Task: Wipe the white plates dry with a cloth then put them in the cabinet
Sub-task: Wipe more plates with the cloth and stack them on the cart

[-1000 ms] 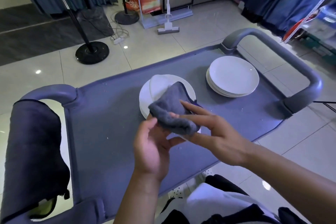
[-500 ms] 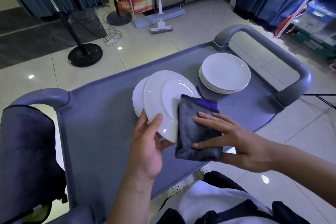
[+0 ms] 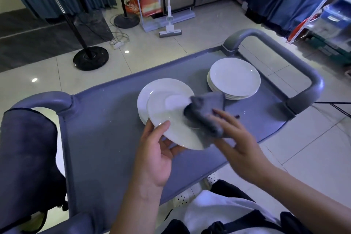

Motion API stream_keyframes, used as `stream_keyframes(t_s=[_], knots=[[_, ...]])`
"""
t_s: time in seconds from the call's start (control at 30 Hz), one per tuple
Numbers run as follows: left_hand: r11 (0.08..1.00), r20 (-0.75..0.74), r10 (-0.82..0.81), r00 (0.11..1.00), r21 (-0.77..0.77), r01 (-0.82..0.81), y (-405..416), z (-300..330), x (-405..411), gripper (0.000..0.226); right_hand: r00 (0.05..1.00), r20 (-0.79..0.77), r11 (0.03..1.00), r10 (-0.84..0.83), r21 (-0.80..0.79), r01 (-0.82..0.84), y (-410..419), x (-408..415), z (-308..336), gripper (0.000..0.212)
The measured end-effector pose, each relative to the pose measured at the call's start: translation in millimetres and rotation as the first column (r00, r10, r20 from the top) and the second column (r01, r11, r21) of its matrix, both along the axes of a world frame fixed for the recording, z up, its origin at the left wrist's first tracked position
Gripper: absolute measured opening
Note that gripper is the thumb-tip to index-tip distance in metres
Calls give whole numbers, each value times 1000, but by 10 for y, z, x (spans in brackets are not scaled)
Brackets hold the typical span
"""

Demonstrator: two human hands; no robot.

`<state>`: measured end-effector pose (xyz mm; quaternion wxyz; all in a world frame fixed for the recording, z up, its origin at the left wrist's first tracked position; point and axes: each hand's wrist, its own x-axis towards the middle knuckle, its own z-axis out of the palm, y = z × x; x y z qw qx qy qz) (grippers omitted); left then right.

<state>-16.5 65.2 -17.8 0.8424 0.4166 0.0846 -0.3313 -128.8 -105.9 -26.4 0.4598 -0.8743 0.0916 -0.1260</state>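
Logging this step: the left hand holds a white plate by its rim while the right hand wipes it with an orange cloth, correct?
Not quite: the head view shows the cloth is grey, not orange. The left hand holds the round white ceramic plate by its rim while the right hand wipes it.

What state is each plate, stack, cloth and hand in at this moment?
held plate: tilted, lifted above the cart, being wiped.
plate underneath: flat on the cart, partly covered.
plate stack: flat on the cart, untouched.
grey cloth: bunched, pressed on the held plate.
left hand: grips the held plate's rim.
right hand: fingers straight, pressing the cloth; blurred.
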Motion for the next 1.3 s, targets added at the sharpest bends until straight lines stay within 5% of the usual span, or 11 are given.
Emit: stream_keyframes(t_s=[0.13, 0.33, 0.5, 0.57, 0.63, 0.7, 0.77, 0.9, 0.97, 1.23, 1.3], knots=[[997, -117, 65, 991, 38, -61, -67, 85, -59, 29, 971, -114, 910, 208, -341, -235, 102, 12, -74, 81], [993, -50, 73, 996, 96, -68, -232, 291, -67, 15, 988, 96, 908, 123, -413, -73, 52, 117, -25, 68], [959, 175, -57, 983, 283, 5, -471, 468, -14, 27, 992, 24, 986, -124, 115, 120, -141, 221, 257, 55], [933, 296, -189, 936, 350, 78, -480, 484, 4, 29, 956, -70, 822, -286, 494, 282, -284, 247, 262, 45], [915, 403, -172, 899, 404, -6, -415, 439, 34, 28, 911, -252, 583, -328, 705, 405, -402, 230, 232, 37], [881, 524, -54, 850, 426, -207, -239, 390, 57, 20, 881, -365, 428, -300, 774, 467, -504, 173, 174, 32], [875, 558, 0, 830, 402, -270, -22, 332, 73, 45, 877, -404, 320, -259, 821, 472, -585, 136, 126, 31], [980, 313, -160, 936, 166, 112, 92, 300, -15, 84, 898, -422, 195, -125, 877, 439, -722, 195, 72, 39], [975, 293, -217, 931, 101, 196, -15, 296, -90, 82, 903, -422, 181, -83, 884, 430, -767, 287, 101, 42], [984, 283, -43, 958, 178, -9, -277, 322, -199, 82, 909, -417, 172, 17, 897, 408, -971, 547, 88, 21], [979, 303, -30, 953, 199, -32, -318, 333, -233, 84, 915, -403, 234, -8, 889, 393, -1025, 584, 88, 17]])
